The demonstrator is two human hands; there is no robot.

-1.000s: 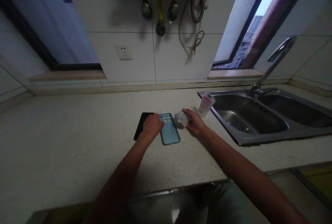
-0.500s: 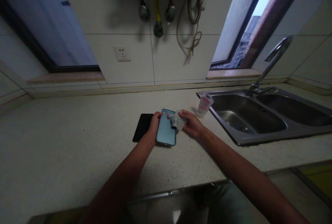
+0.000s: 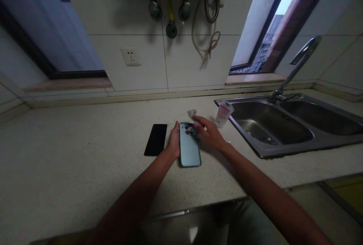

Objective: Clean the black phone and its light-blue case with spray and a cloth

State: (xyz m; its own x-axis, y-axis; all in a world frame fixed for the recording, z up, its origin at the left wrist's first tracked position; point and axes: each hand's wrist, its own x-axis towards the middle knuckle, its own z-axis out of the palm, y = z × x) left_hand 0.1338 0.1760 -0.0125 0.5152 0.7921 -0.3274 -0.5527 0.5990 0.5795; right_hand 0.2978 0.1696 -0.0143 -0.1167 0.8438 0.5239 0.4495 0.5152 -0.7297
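Nearest, the right hand [image 3: 208, 133], just freed of the wipe [image 3: 192, 113], now loose at 12 o'clock past the blue-cased phone [image 3: 189, 144], with fingers slightly apart over that phone's top corner. Phone newly squared between both hands; the left hand [image 3: 174, 141] with fingers together along its edge, any clamp hidden. Beyond, black slab [image 3: 155, 139] at 9 o'clock, cup [image 3: 224, 113] at 2 o'clock, sink [image 3: 283, 148] at 3 o'clock.

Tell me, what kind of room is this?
It's probably a kitchen. There's a steel double sink with a tall curved faucet set into a speckled countertop, and bendy hoses hang on the tiled wall above it.
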